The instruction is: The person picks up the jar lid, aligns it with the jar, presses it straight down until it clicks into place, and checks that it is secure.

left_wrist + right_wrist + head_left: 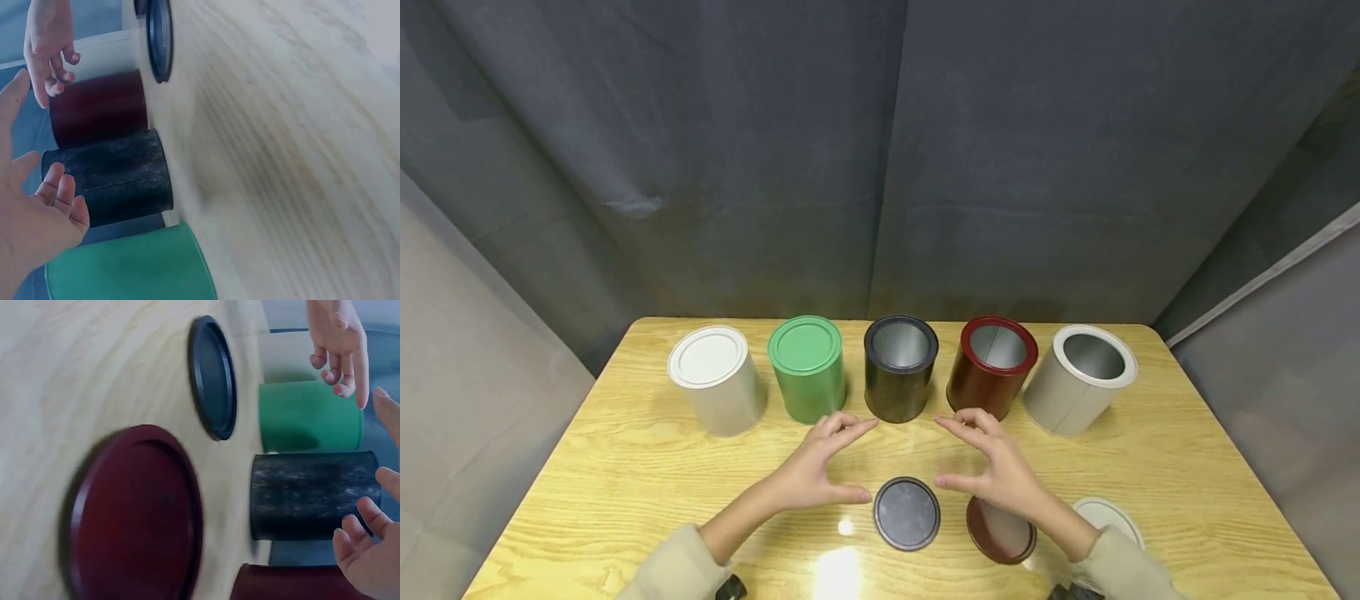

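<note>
My left hand (pixel 820 471) and right hand (pixel 992 467) face each other over the table, fingers and thumbs spread, holding nothing. Between and just below them in the head view lies a round black lid (pixel 907 513), untouched. Beyond the fingertips stands a black can (pixel 898 387), its top uncovered; its side (pixel 312 497) also shows in the right wrist view. A dark red lid (pixel 1000 533) lies partly under my right hand. Near my right forearm a white lid (pixel 1108 515) is partly hidden by the sleeve.
Along the back of the wooden table (pixel 625 467) stand a white can (pixel 726 404) and a green can (pixel 810 387), both lidded, on the left. Uncovered dark red (pixel 981 387) and white (pixel 1060 400) cans stand on the right. A grey curtain (pixel 880 167) hangs behind.
</note>
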Demonstrator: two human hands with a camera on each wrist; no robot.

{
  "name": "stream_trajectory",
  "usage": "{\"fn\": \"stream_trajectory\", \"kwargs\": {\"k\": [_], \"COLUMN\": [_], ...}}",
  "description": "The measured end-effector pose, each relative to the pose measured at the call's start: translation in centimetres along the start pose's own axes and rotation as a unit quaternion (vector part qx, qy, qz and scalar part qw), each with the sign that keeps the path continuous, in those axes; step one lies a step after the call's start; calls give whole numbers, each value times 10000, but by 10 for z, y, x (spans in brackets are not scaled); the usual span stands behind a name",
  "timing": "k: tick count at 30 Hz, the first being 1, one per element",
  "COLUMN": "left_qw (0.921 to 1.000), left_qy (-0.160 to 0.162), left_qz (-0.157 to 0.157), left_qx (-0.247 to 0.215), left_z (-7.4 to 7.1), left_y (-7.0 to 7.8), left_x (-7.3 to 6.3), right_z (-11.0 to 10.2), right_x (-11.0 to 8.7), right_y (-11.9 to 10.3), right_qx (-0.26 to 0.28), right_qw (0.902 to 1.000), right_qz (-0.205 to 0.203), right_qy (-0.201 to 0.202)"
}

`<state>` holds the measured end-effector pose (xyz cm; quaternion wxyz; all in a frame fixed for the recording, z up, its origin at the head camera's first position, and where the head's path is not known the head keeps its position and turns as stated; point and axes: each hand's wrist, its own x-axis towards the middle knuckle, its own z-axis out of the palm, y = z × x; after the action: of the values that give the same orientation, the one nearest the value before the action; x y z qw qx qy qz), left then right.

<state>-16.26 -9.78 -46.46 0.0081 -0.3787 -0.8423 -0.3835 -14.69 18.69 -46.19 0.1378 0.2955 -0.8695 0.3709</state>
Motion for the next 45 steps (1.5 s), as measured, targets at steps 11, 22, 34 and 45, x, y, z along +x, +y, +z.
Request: {"fn": "stream_trajectory", "kwargs": {"k": [11, 22, 34, 45], "left_qw": [9980, 9909, 9851, 9793], "left_qy": [-561, -1185, -1521, -1737], "left_qz": [-146, -463, -689, -839], "left_qx": [259, 430, 414, 612], "left_z": [14, 26, 36, 44], "left_y": [-12, -23, -24, -24], "left_x": [3, 1, 0, 1], "right_z": [21, 32, 39, 43], "right_x": [-18, -32, -38, -39], "right_y": [17, 17, 16, 15], "right_qx": [-312, -612, -925, -903], "right_qw": [9992, 9931, 9846, 9791], "right_qz": [-191, 264, 612, 715], "right_qy": [-185, -964, -1350, -1677]}}
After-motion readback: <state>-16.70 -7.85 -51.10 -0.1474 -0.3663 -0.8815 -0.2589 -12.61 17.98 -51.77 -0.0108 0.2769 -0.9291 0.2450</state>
